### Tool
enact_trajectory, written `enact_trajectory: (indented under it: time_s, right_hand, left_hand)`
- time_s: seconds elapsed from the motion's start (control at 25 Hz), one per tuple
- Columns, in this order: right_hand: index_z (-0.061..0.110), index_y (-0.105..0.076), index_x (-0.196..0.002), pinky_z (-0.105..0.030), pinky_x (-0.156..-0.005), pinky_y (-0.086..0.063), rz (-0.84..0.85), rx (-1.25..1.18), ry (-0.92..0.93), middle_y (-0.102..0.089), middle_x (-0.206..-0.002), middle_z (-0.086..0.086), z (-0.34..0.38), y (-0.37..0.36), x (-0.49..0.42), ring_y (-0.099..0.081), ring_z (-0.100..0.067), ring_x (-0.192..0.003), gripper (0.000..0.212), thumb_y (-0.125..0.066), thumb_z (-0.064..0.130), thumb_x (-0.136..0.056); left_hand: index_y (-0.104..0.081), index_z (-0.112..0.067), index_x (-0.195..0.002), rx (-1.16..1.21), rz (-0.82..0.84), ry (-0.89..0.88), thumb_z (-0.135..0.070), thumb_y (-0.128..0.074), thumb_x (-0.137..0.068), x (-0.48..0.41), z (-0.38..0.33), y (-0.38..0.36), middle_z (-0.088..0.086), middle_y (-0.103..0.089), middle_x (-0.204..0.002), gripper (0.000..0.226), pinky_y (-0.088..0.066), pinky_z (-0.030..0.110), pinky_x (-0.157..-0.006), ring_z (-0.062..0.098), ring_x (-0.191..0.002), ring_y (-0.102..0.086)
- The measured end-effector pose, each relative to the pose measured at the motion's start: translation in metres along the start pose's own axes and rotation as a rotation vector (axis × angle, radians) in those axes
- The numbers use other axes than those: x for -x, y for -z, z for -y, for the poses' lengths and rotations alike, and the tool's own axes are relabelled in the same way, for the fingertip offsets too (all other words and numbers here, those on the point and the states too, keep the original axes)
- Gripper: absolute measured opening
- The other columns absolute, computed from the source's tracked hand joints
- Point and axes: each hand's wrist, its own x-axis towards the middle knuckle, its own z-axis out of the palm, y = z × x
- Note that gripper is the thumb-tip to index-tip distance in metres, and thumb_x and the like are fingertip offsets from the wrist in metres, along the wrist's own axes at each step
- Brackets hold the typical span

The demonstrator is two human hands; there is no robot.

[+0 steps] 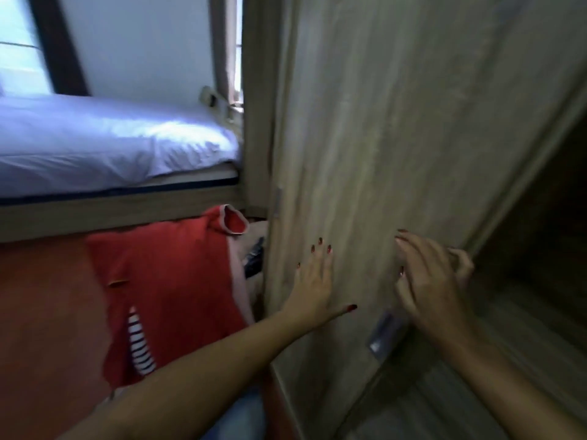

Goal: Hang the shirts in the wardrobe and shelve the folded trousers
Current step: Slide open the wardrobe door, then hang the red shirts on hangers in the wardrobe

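Fingers of the left hand lay straight and flat on the wardrobe door; the right hand curled round its edge (blurred). Left of those fingers, the red shirt lay over a striped garment.

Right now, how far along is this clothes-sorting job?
Early, it seems. Done: nothing shows as hung; the wardrobe interior is too dark to tell. In hand: the left hand presses flat on the wardrobe door while the right hand curls round its edge. Left: a red garment and a striped garment lie outside, beside the wardrobe.
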Motion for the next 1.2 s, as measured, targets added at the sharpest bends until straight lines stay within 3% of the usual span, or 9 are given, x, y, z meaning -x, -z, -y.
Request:
enact_trajectory:
  time_s: [0.12,0.32,0.48,0.6,0.72,0.88,0.96,1.04,1.2]
  right_hand:
    - [0.014,-0.053,-0.124,-0.041,-0.093,-0.033,0.022,-0.197,0.069,-0.059,-0.127,-0.003,0.058,-0.041,-0.033,-0.058,-0.022,-0.111,0.045,-0.042,0.025,-0.082]
    - [0.011,-0.059,-0.111,-0.036,-0.089,-0.046,0.171,-0.676,0.143,-0.058,-0.116,-0.005,0.174,-0.107,-0.108,-0.057,-0.022,-0.105,0.027,-0.058,0.013,-0.084]
    - [0.009,-0.061,-0.11,-0.019,-0.089,-0.038,0.31,-0.909,0.064,-0.056,-0.116,-0.005,0.247,-0.16,-0.176,-0.051,-0.015,-0.107,0.025,-0.058,0.012,-0.085]
    - [0.008,-0.059,-0.112,-0.024,-0.095,-0.034,0.35,-0.889,-0.044,-0.056,-0.118,-0.009,0.28,-0.211,-0.214,-0.049,-0.021,-0.114,0.031,-0.061,0.015,-0.083]
    - [0.006,-0.055,-0.115,-0.041,-0.096,-0.045,0.461,-0.902,-0.267,-0.059,-0.116,-0.01,0.296,-0.256,-0.233,-0.054,-0.027,-0.109,0.039,-0.064,0.025,-0.082]
    - [0.003,-0.06,-0.102,-0.041,-0.083,-0.052,0.496,-1.106,-0.381,-0.065,-0.09,-0.009,0.311,-0.259,-0.248,-0.062,-0.026,-0.091,0.022,-0.055,0.021,-0.09]
    - [0.008,-0.059,-0.099,-0.025,-0.076,-0.052,0.397,-1.374,-0.354,-0.065,-0.09,-0.007,0.308,-0.225,-0.245,-0.063,-0.011,-0.084,0.013,-0.049,0.015,-0.093]
    - [0.009,-0.059,-0.093,-0.012,-0.065,-0.046,0.276,-1.578,-0.273,-0.061,-0.08,-0.002,0.292,-0.192,-0.229,-0.057,0.0,-0.07,0.012,-0.048,0.007,-0.092]
    - [0.015,-0.055,-0.077,-0.021,-0.056,-0.041,0.413,-1.5,-0.108,-0.051,-0.07,-0.012,0.248,-0.197,-0.17,-0.048,-0.013,-0.057,0.018,-0.05,0.032,-0.084]
  left_hand:
    - [-0.003,-0.008,-0.151,-0.063,-0.084,0.187,-0.069,-0.035,-0.08,0.027,0.086,0.033,0.011,0.006,-0.16,0.098,-0.012,0.052,-0.119,0.027,-0.148,0.008]
    - [-0.026,-0.007,-0.145,-0.195,-0.244,0.532,-0.042,-0.048,-0.092,0.066,0.24,0.112,0.015,-0.009,-0.159,0.068,-0.018,0.053,-0.117,0.031,-0.147,-0.003]
    - [-0.042,0.0,-0.135,-0.15,-0.309,0.757,-0.033,-0.053,-0.092,0.068,0.343,0.15,0.023,-0.038,-0.145,0.056,-0.03,0.043,-0.112,0.035,-0.136,-0.032]
    - [-0.051,0.001,-0.127,-0.12,-0.282,0.811,-0.036,-0.05,-0.094,0.05,0.382,0.154,0.018,-0.046,-0.14,0.05,-0.034,0.045,-0.109,0.032,-0.131,-0.04]
    - [-0.057,-0.006,-0.122,-0.127,-0.145,0.87,-0.043,-0.04,-0.096,0.029,0.394,0.147,0.011,-0.05,-0.137,0.048,-0.022,0.056,-0.112,0.028,-0.131,-0.041]
    - [-0.058,-0.016,-0.091,0.012,-0.193,0.999,-0.042,-0.044,-0.095,0.009,0.396,0.151,0.0,-0.06,-0.101,0.03,-0.009,0.063,-0.113,0.023,-0.112,-0.053]
    - [-0.055,-0.021,-0.081,0.184,-0.391,0.946,-0.03,-0.051,-0.095,0.007,0.391,0.155,-0.006,-0.058,-0.088,0.017,-0.018,0.057,-0.112,0.019,-0.098,-0.054]
    - [-0.057,-0.023,-0.08,0.486,-0.538,0.716,-0.023,-0.052,-0.094,0.022,0.381,0.157,-0.008,-0.062,-0.085,0.016,-0.039,0.04,-0.095,0.014,-0.09,-0.055]
    - [-0.059,-0.011,-0.088,0.721,-0.45,0.377,-0.028,-0.054,-0.093,0.08,0.352,0.152,0.0,-0.069,-0.103,0.018,-0.046,0.031,-0.088,0.009,-0.1,-0.061]
